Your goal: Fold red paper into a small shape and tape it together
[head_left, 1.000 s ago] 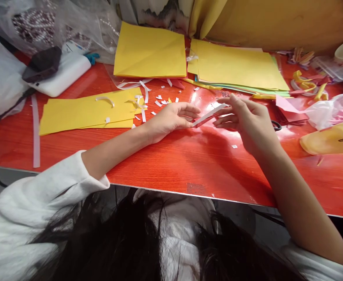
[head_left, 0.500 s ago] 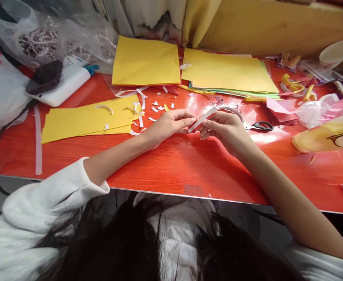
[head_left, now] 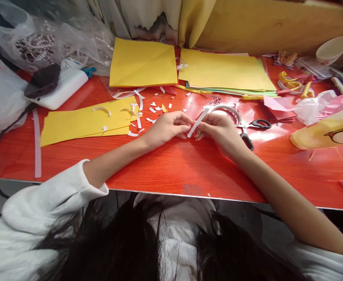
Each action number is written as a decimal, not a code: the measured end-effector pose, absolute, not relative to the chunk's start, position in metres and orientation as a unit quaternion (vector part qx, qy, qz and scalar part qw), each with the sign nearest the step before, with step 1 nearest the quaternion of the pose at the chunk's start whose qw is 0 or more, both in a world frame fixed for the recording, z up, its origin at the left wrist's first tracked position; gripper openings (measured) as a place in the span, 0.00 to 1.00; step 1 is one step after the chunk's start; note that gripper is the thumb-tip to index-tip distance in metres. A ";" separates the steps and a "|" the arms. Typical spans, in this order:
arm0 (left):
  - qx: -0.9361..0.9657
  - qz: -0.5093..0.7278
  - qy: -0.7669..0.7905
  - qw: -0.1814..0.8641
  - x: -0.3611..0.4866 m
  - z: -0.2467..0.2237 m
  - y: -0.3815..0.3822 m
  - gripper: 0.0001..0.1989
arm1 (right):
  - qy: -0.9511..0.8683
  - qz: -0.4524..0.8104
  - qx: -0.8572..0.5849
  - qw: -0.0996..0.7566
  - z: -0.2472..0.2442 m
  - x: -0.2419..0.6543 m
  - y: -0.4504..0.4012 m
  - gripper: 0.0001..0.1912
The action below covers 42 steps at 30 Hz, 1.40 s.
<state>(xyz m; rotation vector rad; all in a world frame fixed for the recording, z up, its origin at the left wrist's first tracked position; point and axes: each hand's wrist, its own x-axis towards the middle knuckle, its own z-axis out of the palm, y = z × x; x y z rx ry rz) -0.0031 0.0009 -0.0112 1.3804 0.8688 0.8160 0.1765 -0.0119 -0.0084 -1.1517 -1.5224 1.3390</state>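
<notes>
Pinched between the thumb and fingers of my left hand (head_left: 170, 127) and my right hand (head_left: 222, 130), a narrow white strip (head_left: 198, 123) rests aslant just above the red tabletop (head_left: 156, 168), its long axis running from a near end angled toward me and to the left, to a far end pointing away and to the right. Just past my right hand lie black-handled scissors (head_left: 261, 124) and a ring-shaped roll (head_left: 234, 113); past my left, white scraps (head_left: 152, 109) scatter beside yellow strips (head_left: 69, 123). A pale yellow container (head_left: 307, 137) at right bears a dark line drawing. Farther back, two stacks of sheets topped in yellow (head_left: 144, 64) sit side by side before a curtain (head_left: 156, 17) printed with a dark mountain shape. A white plastic bag (head_left: 2, 101) at far left carries red print, too indistinct to read.
</notes>
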 end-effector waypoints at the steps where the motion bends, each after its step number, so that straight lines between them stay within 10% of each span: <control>1: 0.598 0.359 0.377 0.609 -0.003 -0.012 0.001 0.05 | -0.592 0.536 -0.455 0.393 -0.009 0.176 -0.012 0.09; 15: 0.667 0.362 0.370 0.536 -0.004 -0.015 0.001 0.06 | -0.606 0.525 -0.460 0.381 -0.013 0.173 -0.012 0.09; 23: 0.825 0.338 0.355 0.280 -0.011 -0.001 0.000 0.05 | -0.659 0.495 -0.468 0.320 -0.004 0.174 -0.013 0.08; 42: 0.874 0.350 0.237 0.239 -0.014 -0.009 0.004 0.03 | -0.634 0.513 -0.472 0.333 -0.007 0.174 -0.009 0.07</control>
